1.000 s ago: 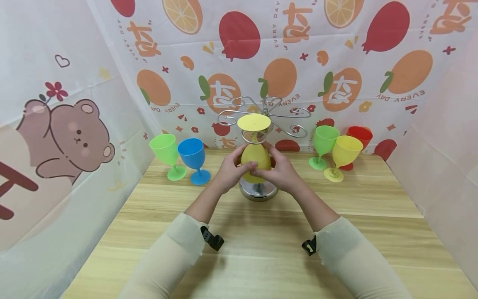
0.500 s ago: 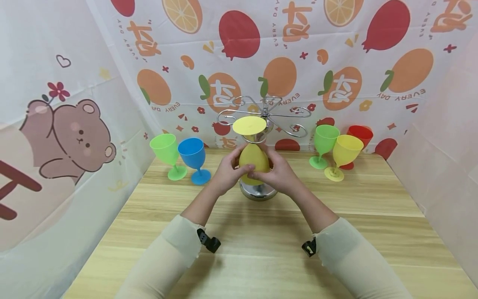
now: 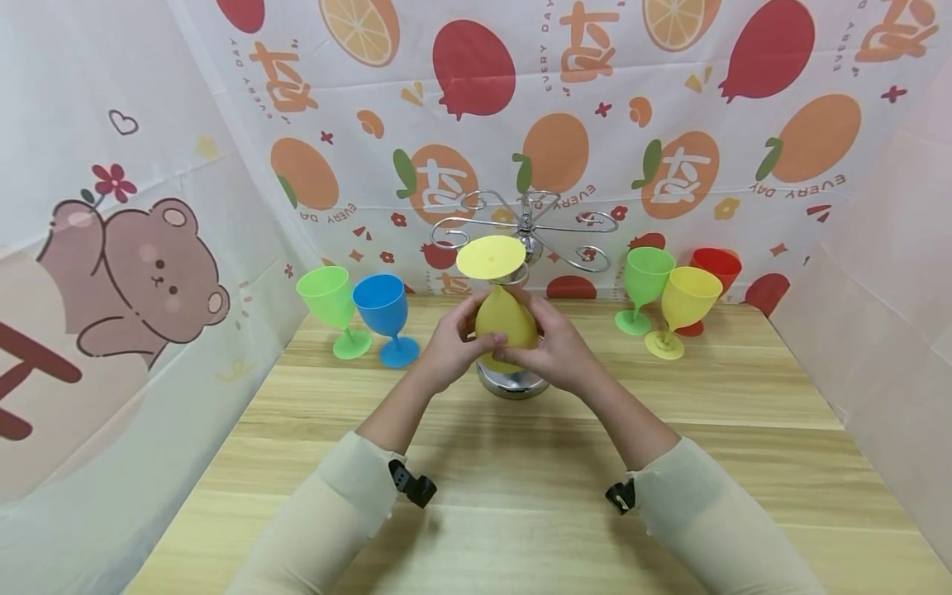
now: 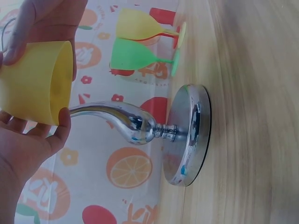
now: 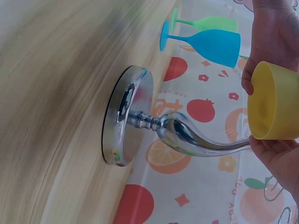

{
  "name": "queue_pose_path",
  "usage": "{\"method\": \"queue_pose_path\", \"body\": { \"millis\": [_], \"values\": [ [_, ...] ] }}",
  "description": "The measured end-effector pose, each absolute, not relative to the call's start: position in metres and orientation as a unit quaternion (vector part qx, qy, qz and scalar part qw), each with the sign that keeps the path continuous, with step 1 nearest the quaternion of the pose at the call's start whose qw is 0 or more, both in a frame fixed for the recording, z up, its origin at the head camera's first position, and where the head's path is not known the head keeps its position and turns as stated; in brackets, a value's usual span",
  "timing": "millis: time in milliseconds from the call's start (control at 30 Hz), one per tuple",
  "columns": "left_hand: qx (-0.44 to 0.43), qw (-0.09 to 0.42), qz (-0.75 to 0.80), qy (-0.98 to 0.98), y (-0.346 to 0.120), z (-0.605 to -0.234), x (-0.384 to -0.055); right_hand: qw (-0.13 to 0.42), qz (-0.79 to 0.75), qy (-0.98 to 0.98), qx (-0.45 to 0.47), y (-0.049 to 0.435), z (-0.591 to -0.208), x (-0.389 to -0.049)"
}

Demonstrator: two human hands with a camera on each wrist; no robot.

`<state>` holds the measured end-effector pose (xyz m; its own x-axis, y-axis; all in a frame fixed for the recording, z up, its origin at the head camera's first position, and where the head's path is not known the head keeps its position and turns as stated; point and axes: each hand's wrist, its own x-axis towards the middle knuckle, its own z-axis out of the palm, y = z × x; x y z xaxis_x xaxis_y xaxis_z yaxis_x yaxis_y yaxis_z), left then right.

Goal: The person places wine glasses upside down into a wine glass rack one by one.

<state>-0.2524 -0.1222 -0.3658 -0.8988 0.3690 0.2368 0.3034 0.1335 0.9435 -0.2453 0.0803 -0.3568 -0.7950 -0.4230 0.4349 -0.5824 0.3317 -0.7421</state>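
Both hands hold a yellow plastic goblet upside down, its round foot on top and its bowl opening downward. From the left side, my left hand grips the bowl with the thumb across the front. My right hand grips it from the other side, the thumbs nearly meeting. Close behind stands a chrome goblet rack with curled wire arms, partly hidden by the goblet and hands. In the left wrist view the goblet's rim hangs level with the curved chrome stem, above the round base.
On the left, a green goblet and a blue goblet stand upright. Another green goblet, a yellow one and a red one stand close together at right. A printed cloth hangs behind the wooden table.
The held goblet has shifted slightly left and lower in view, its foot tipping toward me. A wire loop that overlapped its stem now shows to the right, behind it. Both hands keep their hold.
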Motion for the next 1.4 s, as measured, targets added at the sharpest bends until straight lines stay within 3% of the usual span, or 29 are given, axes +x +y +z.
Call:
{"method": "queue_pose_path", "body": {
  "millis": [467,1000,1400],
  "values": [
    [0.215,0.034,0.613,0.759,-0.114,-0.363,-0.247,0.078,0.498,-0.807,0.309,0.089,-0.361,-0.240],
    [0.202,0.030,0.599,0.774,-0.107,-0.364,-0.254,0.000,0.548,-0.801,0.242,0.090,-0.355,-0.239],
    [0.200,0.029,0.604,0.771,-0.107,-0.370,-0.255,-0.006,0.581,-0.782,0.226,0.089,-0.375,-0.250]
  ]
}}
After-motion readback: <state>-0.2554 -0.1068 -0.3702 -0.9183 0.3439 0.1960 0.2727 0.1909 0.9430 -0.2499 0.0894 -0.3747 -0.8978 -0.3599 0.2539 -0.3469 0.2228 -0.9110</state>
